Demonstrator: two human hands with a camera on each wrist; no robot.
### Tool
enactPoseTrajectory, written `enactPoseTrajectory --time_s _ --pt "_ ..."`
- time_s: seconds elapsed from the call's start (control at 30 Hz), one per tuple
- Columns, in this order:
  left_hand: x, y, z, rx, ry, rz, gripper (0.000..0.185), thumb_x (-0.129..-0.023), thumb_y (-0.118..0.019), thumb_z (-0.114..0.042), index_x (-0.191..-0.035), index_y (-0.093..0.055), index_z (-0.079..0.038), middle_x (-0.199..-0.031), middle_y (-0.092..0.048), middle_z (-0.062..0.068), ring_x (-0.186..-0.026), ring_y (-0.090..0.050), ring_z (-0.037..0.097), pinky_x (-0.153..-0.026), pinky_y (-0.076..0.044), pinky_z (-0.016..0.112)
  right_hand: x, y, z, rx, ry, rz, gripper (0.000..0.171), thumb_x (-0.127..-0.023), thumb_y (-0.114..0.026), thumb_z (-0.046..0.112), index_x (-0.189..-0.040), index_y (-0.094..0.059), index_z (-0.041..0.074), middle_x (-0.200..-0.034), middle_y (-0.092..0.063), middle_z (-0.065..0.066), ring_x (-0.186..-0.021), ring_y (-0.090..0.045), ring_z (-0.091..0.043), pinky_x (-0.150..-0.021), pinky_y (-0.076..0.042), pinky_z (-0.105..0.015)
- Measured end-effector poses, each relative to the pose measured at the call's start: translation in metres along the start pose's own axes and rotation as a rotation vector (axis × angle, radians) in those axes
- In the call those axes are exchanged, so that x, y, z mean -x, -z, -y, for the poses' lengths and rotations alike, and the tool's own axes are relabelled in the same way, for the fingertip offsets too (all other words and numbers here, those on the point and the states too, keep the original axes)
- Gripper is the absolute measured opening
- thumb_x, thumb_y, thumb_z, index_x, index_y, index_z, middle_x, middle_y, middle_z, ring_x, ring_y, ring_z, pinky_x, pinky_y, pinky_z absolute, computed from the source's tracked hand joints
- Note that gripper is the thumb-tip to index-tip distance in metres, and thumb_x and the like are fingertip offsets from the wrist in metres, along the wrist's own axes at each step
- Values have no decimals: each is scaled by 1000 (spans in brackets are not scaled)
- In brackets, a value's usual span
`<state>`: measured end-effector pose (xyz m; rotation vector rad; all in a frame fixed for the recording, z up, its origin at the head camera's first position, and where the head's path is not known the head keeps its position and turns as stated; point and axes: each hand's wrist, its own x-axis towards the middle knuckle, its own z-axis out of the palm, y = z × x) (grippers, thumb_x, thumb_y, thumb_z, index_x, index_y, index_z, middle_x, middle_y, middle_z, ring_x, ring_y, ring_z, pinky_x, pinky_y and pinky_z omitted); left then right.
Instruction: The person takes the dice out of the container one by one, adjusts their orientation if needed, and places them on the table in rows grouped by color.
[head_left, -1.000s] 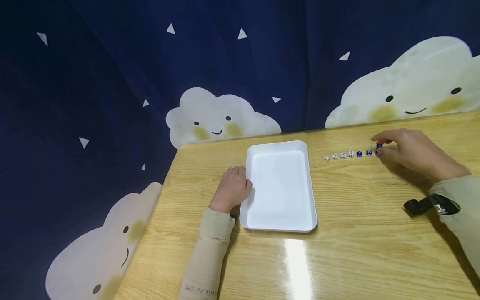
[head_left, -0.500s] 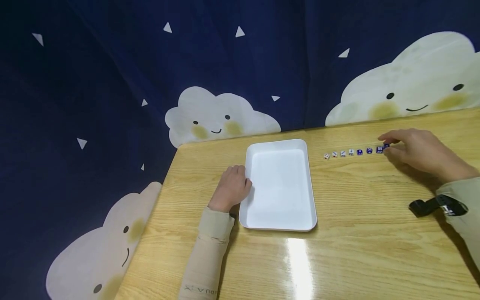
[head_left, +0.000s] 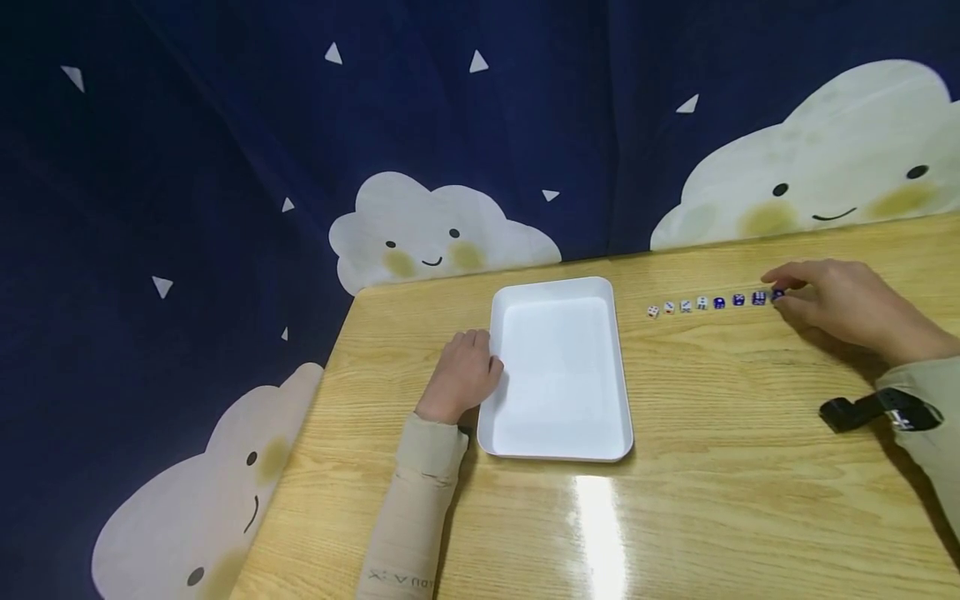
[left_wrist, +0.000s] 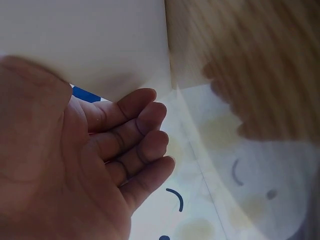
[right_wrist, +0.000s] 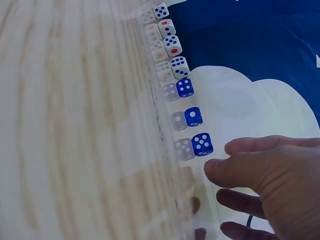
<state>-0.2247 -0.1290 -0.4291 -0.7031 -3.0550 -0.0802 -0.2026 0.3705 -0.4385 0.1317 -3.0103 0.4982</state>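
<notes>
A row of small dice (head_left: 705, 303) lies on the wooden table (head_left: 712, 467) to the right of a white tray (head_left: 498, 433): white ones on the left, blue ones on the right. My right hand (head_left: 780, 288) is at the row's right end and pinches a blue die (head_left: 777, 295) between thumb and forefinger, down at the table. In the right wrist view the white dice (right_wrist: 172, 45) and blue dice (right_wrist: 193, 116) run in a line, and the fingers (right_wrist: 235, 167) hide the end die. My left hand (head_left: 480, 354) rests loosely curled against the tray's left wall (left_wrist: 100, 45), holding nothing.
The tray holds nothing. A dark blue curtain with white clouds (head_left: 435, 229) hangs close behind the table and along its left edge. A black strap (head_left: 862, 408) sits on my right wrist. Bare tabletop lies in front of the tray and the dice.
My right hand has carried the blue die rightwards from above the row and lowered it at the row's right end. The left hand and the tray stayed still.
</notes>
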Motion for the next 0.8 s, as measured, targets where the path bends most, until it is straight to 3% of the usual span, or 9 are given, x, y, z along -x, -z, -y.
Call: enactPoseTrajectory --time_s 0.3,0.43,0.63,0.8 --pt "-3 -1 -1 9 -17 -3 22 -100 -44 -18 -102 -55 0 -90 -56 11 -79 -45 25 -73 -41 34 4 -1 -4 -4 -3 17 36 -95 -65 10 -130 -65 0 -115 -71 -31 -101 -68 -46 -85 -49 -64" --pt "-6 -2 0 7 -23 -7 22 -99 -45 -19 -102 -56 0 -91 -57 12 -80 -47 26 -74 -43 35 4 -2 -7 0 -15 16 37 -95 -66 11 -130 -65 -1 -119 -69 -33 -106 -66 -49 -89 -48 -66" --pt "0 -9 2 -2 -4 9 27 -101 -47 -22 -104 -59 2 -96 -62 14 -83 -50 27 -77 -47 37 8 -4 -7 -10 -27 25 38 -95 -66 12 -130 -64 -3 -125 -65 -35 -114 -60 -51 -93 -46 -68" --pt "10 -14 6 -8 15 -9 38 -106 -47 -32 -105 -61 2 -95 -65 15 -83 -54 28 -78 -49 40 18 -6 -11 40 3 -10 38 -96 -67 12 -129 -64 -7 -123 -66 -35 -111 -62 -50 -90 -48 -67"
